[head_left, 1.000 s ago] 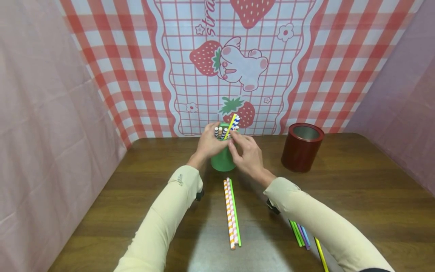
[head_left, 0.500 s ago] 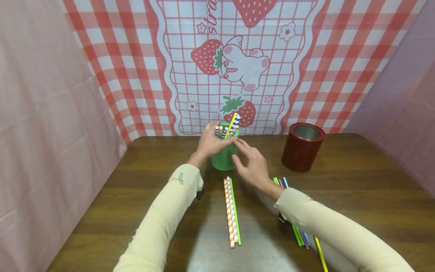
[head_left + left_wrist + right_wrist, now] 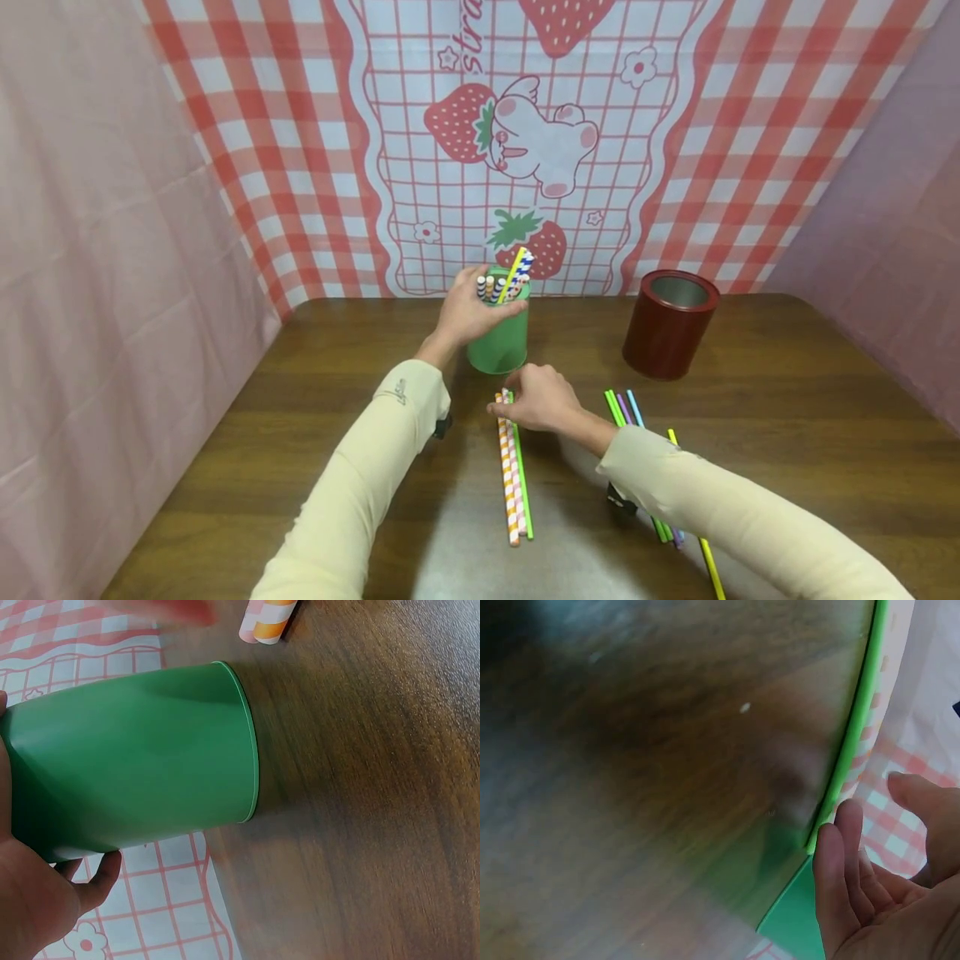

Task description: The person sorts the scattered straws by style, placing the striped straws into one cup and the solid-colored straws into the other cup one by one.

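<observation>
My left hand (image 3: pixel 468 315) grips the green can (image 3: pixel 498 343) near its rim, with fingers and thumb around its side in the left wrist view. In the can stand a yellow straw (image 3: pixel 512 277), blue-striped straws (image 3: pixel 525 267) and several dark-striped ones. My right hand (image 3: pixel 543 402) is over the far ends of three straws on the table: an orange-striped straw (image 3: pixel 507 479), a pink-striped straw and a green straw (image 3: pixel 853 727). In the right wrist view its thumb stands apart from the fingertips, either side of these straws, and no pinch shows.
A dark red can (image 3: pixel 666 340) stands at the back right of the wooden table (image 3: pixel 337 417). Several green, purple, blue (image 3: pixel 636 408) and yellow straws (image 3: pixel 711 567) lie by the right forearm, partly hidden. A strawberry-print checked cloth (image 3: pixel 300 150) hangs behind the table.
My right hand has left the can's rim and moved down toward the near edge, over the three straws. The left hand still grips the can.
</observation>
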Action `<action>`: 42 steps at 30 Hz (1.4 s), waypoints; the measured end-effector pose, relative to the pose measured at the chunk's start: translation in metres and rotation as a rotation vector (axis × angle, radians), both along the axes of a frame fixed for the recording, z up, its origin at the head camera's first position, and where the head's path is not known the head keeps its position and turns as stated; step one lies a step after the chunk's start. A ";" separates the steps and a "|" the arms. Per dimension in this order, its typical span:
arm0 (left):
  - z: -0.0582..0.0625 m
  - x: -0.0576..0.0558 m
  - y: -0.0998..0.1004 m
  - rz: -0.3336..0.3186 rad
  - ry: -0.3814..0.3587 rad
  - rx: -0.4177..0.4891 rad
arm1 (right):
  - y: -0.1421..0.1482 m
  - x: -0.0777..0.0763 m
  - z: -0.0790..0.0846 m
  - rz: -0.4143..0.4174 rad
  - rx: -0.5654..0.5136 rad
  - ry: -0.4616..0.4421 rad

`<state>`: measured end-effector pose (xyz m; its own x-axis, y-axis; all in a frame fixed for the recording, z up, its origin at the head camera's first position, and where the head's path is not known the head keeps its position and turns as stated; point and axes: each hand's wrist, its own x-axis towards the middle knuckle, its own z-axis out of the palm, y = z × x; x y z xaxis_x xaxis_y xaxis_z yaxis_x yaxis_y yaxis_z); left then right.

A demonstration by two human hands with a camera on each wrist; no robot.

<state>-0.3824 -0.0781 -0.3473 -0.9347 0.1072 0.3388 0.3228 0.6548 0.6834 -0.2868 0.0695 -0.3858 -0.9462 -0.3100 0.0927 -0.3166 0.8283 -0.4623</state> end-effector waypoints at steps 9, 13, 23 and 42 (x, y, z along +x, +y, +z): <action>-0.001 -0.001 0.000 -0.002 0.009 0.008 | -0.008 0.001 -0.003 -0.010 0.103 -0.021; -0.001 -0.002 -0.001 0.001 0.010 0.004 | -0.011 0.001 -0.002 -0.017 0.096 -0.037; 0.000 0.001 -0.002 -0.005 0.027 0.004 | -0.022 0.000 0.004 0.018 0.200 -0.092; 0.001 0.005 0.001 -0.006 -0.005 -0.002 | -0.009 0.002 0.001 -0.022 0.213 -0.049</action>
<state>-0.3771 -0.0775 -0.3463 -0.9358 0.1131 0.3338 0.3229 0.6544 0.6838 -0.2845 0.0604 -0.3850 -0.9549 -0.2964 -0.0194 -0.2783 0.9155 -0.2905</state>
